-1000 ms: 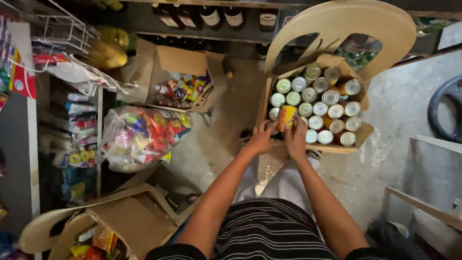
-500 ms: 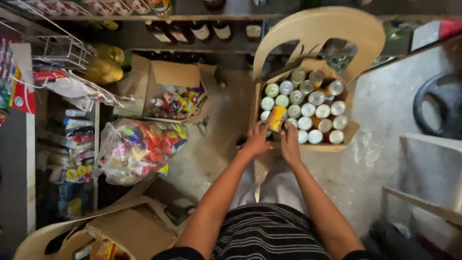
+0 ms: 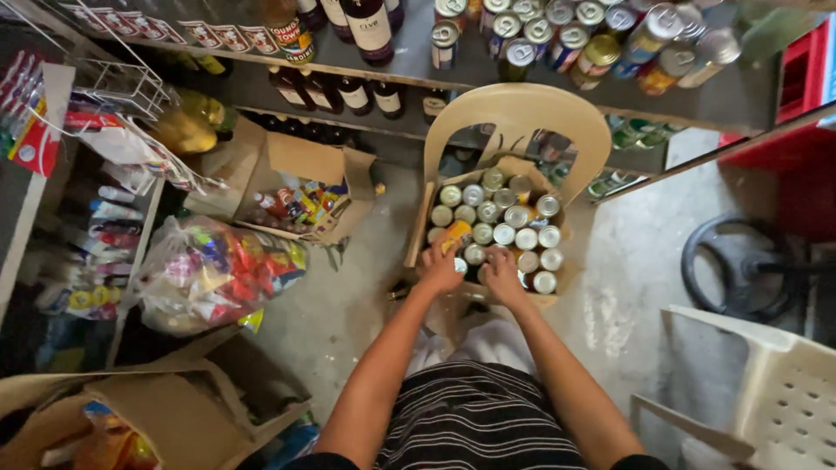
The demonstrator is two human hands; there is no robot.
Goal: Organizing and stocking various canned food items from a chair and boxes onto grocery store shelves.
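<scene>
Bare forearms, no sleeves in view; black-and-white striped top; pale shorts at lap.

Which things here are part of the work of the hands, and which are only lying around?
In use: left hand on a yellow can; right hand; cardboard box of cans; beige chair.

Lying about: snack bag; open carton; shelf bottles; white chair.

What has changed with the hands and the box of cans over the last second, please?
The left hand keeps its hold on the yellow-labelled can; the right hand has moved onto the cans in the cardboard box. The view shifted, showing more shelf. The box remains on the chair.
</scene>
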